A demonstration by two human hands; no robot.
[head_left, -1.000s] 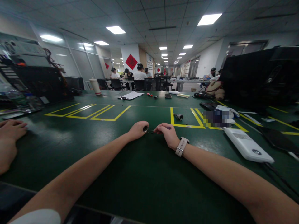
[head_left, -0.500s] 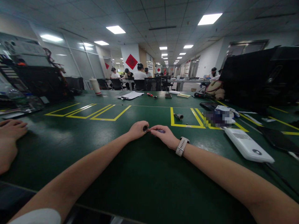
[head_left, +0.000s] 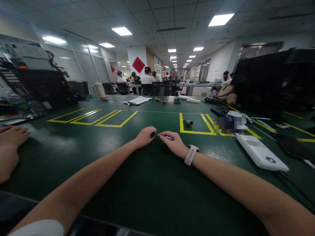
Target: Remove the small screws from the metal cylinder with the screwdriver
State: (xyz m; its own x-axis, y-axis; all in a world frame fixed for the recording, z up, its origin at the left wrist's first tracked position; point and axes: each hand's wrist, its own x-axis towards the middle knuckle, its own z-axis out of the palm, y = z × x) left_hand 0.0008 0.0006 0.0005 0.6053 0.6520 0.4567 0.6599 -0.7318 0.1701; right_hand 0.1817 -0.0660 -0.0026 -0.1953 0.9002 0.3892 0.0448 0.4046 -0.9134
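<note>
My left hand [head_left: 144, 137] is closed round a short metal cylinder whose dark hollow end [head_left: 153, 135] faces me. In my right hand [head_left: 174, 143] is a small screwdriver with a purple handle [head_left: 169, 138], pinched between thumb and fingers. Its thin tip points left, at the side of the cylinder; whether they touch I cannot tell. Both hands are just above the green table [head_left: 157, 190]. A second metal cylinder-shaped part [head_left: 188, 123] lies inside a yellow-taped box to the right, with a tiny dark piece near the tape below it.
A white power bank-like device [head_left: 262, 152] with a cable lies at right. Farther back are a red-handled tool [head_left: 160, 100], a clipboard with paper [head_left: 138, 100], a phone [head_left: 177, 101] and a white cup [head_left: 100, 91]. Another person's hand [head_left: 13, 136] rests at the left edge.
My right hand has tilted slightly, and more of the purple handle and the thin shaft shows. My left hand with the metal cylinder has stayed in place.
</note>
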